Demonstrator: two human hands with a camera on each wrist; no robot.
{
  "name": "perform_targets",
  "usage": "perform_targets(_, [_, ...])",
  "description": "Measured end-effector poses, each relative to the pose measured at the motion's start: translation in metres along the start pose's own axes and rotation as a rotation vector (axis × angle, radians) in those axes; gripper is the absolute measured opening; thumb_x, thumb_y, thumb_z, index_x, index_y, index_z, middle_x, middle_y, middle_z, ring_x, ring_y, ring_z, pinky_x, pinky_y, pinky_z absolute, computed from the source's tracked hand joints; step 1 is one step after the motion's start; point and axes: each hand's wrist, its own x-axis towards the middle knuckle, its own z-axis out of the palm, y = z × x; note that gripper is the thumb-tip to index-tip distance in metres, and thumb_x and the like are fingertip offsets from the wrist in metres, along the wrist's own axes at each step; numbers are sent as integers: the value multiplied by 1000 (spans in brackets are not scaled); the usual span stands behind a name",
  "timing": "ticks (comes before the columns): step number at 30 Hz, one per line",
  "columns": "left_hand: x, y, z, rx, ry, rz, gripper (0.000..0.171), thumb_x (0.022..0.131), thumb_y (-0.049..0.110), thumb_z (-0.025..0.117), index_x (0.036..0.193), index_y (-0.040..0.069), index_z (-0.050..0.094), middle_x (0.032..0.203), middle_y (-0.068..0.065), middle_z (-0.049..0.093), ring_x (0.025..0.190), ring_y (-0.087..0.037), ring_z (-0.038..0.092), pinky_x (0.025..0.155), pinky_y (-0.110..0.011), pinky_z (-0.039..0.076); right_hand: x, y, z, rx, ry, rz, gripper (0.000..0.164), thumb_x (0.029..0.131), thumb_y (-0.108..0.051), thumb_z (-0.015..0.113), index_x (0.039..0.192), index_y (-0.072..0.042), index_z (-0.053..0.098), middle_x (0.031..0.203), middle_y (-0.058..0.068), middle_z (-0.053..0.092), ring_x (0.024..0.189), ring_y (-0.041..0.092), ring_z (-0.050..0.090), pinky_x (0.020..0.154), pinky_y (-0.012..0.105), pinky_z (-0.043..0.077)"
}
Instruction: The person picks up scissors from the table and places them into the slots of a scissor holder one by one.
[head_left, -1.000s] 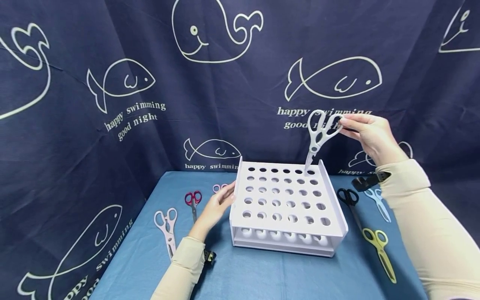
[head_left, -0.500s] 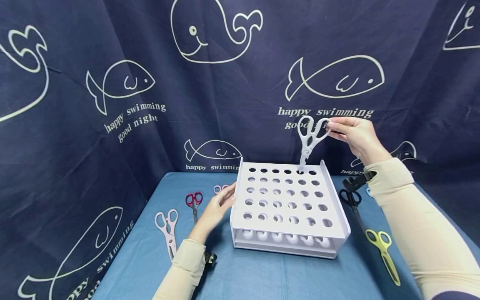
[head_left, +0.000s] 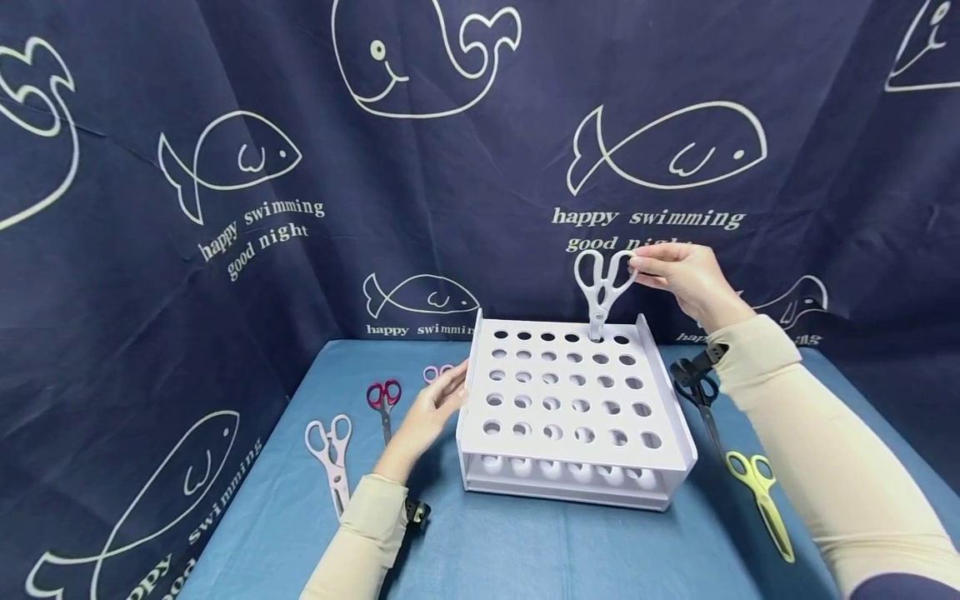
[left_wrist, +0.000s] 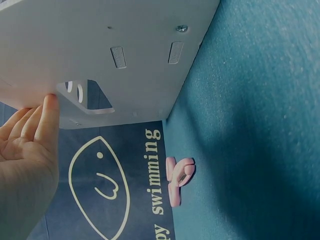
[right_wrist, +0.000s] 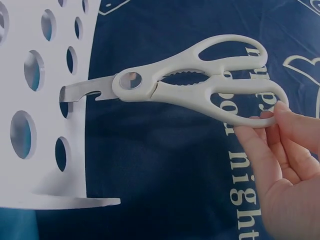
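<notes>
In the head view, my right hand [head_left: 690, 275] pinches one handle loop of white kitchen scissors [head_left: 597, 315]. They stand nearly upright, blades down, over a white rack [head_left: 570, 452] with rows of round holes. The right wrist view shows the blade tips of the scissors [right_wrist: 131, 80] entering a hole in the back row, second from the right end; the tips themselves are hidden inside. Against the rack's left side panel [left_wrist: 145, 85], my left hand [head_left: 425, 414] lies with its fingers fairly straight, the fingertips beside the panel's cutout.
Left of the rack lie pale pink scissors [head_left: 337, 475], red-handled scissors [head_left: 386, 408] and small pink scissors [left_wrist: 173, 194]. On its right are black scissors [head_left: 706, 410] and yellow ones [head_left: 767, 510]. A blue cloth [head_left: 540, 550] covers the table; a dark printed curtain [head_left: 480, 200] hangs behind.
My right hand has moved left and down with the white scissors, which turned more upright as their tips went into the hole. The left hand stays at the rack.
</notes>
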Motion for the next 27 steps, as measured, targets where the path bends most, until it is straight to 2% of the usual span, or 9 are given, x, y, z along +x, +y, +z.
perform_targets(6, [1, 1, 0, 5, 0, 2, 51, 102, 13, 48, 149, 0, 33, 154, -18, 36, 142, -30, 36, 113, -31, 37, 0, 2, 5, -57, 1, 19, 15, 84, 0, 72, 80, -13, 77, 78, -9, 73, 75, 3, 69, 73, 19, 60])
perform_targets(16, [-1, 0, -1, 8, 4, -5, 51, 101, 12, 48, 148, 0, 34, 153, -17, 36, 141, -30, 36, 113, -31, 38, -4, 7, 7, -105, -22, 64, 16, 86, 0, 70, 80, -14, 76, 76, -10, 73, 76, 3, 69, 74, 19, 60])
perform_targets(19, [-1, 1, 0, 2, 8, -4, 51, 101, 11, 49, 148, 0, 34, 153, -18, 36, 141, -30, 37, 113, -31, 38, -5, 8, 7, -124, -18, 80, 19, 86, -1, 70, 77, -17, 75, 76, -10, 73, 75, 2, 69, 74, 19, 60])
perform_targets(23, [0, 3, 0, 1, 15, 1, 51, 101, 12, 49, 148, 1, 35, 153, -18, 37, 141, -30, 37, 113, -32, 37, -6, 10, 8, -114, -14, 91, 24, 86, 0, 69, 74, -20, 74, 75, -10, 73, 75, 2, 69, 74, 19, 60])
perform_targets(27, [-1, 3, 1, 1, 15, -11, 51, 101, 12, 49, 149, 1, 35, 153, -18, 36, 141, -30, 37, 113, -31, 37, -8, 12, 6, -86, -18, 105, 22, 86, 2, 69, 76, -16, 75, 75, -9, 73, 75, 3, 70, 74, 19, 60])
